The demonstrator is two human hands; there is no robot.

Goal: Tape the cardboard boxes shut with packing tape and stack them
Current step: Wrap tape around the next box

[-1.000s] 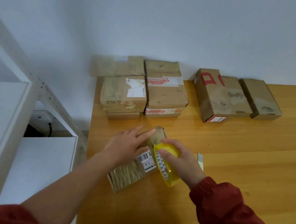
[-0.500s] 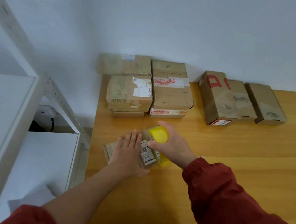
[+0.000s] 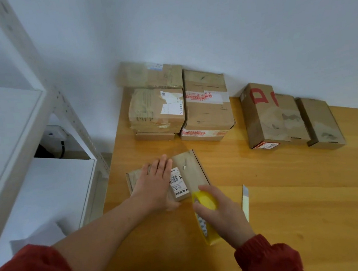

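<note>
A small flat cardboard box (image 3: 193, 170) with a white barcode label lies on the wooden table (image 3: 288, 190) near its left edge. My left hand (image 3: 156, 183) presses flat on the box's left half, fingers straight. My right hand (image 3: 222, 214) grips a yellow roll of packing tape (image 3: 204, 207) just in front of the box's near right corner. A strip of clear tape runs from the roll along the box's top.
Several taped boxes (image 3: 206, 108) are stacked against the wall at the back left. Two more brown boxes (image 3: 268, 115) lie side by side at the back right. A utility knife (image 3: 245, 201) lies right of my right hand. A white metal shelf (image 3: 21, 139) stands left of the table.
My right hand pulled the tape roll from the box's far end back toward me, laying tape along the top. My left hand stayed pressed on the box.
</note>
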